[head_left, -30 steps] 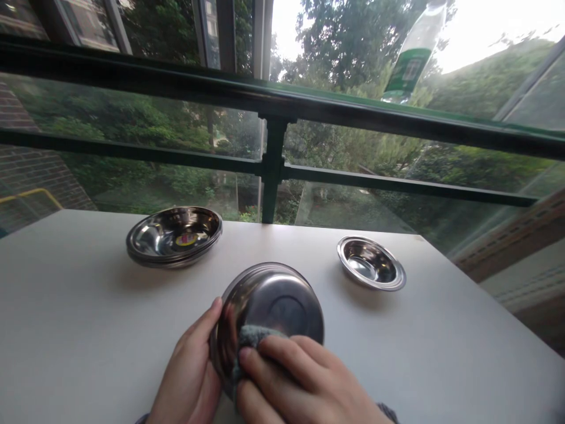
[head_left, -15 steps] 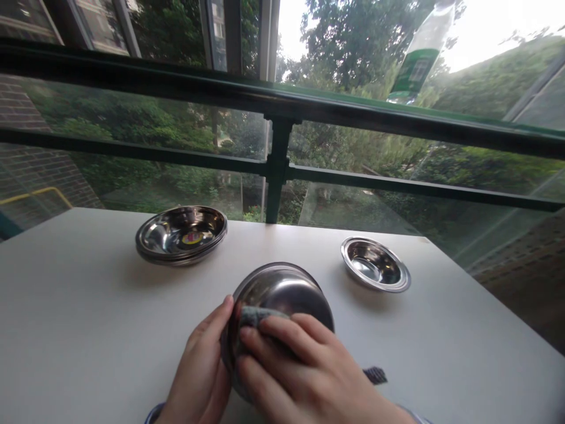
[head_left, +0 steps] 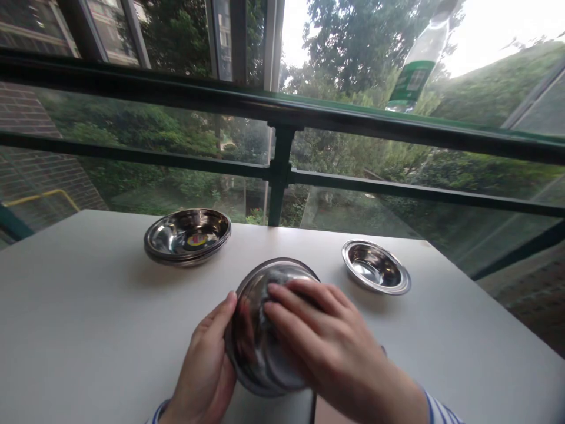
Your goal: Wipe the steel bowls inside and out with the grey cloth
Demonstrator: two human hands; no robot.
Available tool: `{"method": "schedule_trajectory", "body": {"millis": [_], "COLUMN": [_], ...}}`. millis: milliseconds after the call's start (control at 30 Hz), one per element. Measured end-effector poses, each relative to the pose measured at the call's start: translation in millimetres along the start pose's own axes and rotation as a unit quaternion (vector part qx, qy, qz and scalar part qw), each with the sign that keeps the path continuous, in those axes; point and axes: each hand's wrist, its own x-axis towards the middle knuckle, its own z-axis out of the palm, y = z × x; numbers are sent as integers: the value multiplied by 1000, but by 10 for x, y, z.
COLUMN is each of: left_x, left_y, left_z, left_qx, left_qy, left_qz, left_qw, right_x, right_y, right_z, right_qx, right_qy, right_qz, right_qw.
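Observation:
A shiny metal bowl (head_left: 248, 312) is held up over the white table, its rounded outer side turned towards me. My left hand (head_left: 205, 356) grips its left rim, thumb on the near side and fingers behind. Against the bowl's outer surface, right of centre, my right hand (head_left: 329, 341) presses with bent fingers. A grey cloth is under those fingers; only a sliver of it shows, the rest being hidden by the hand.
Stacked metal bowls (head_left: 170, 241), the top one with a yellow-and-red sticker, stand at the back left of the table (head_left: 110, 330). A single metal bowl (head_left: 388, 268) lies at the back right. Behind runs a green railing (head_left: 176, 97) with a plastic bottle (head_left: 412, 79) on it.
My right hand has slid up and to the right across the bowl, covering more of the cloth. The left hand keeps its grip on the rim.

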Motion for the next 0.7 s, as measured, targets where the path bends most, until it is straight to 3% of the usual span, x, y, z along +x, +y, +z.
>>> {"method": "schedule_trajectory", "body": {"millis": [100,267,467,633,700], "left_x": [24,54,55,77,82], "left_y": [-6,-19,-11,-15,-6], "left_z": [5,-8,18,-5,-15], "left_qx": [4,-6,10,0,5], "left_qy": [15,3,17,3,5], "left_qz": [4,17,8,19,21], "left_qw": [1000,1000,1000,1000,1000], "right_x": [-21,-11,-29,-2,-5], "right_y": [79,-2,169,86,111], "right_z": [-3,42,21,15,15], "right_qx": [-16,24,13,46,44], "right_qy": [-14,-13,-22,-38,-47], "right_qz": [60,-45,75,-10,11], "right_qw": [998,999,997,998,998]}}
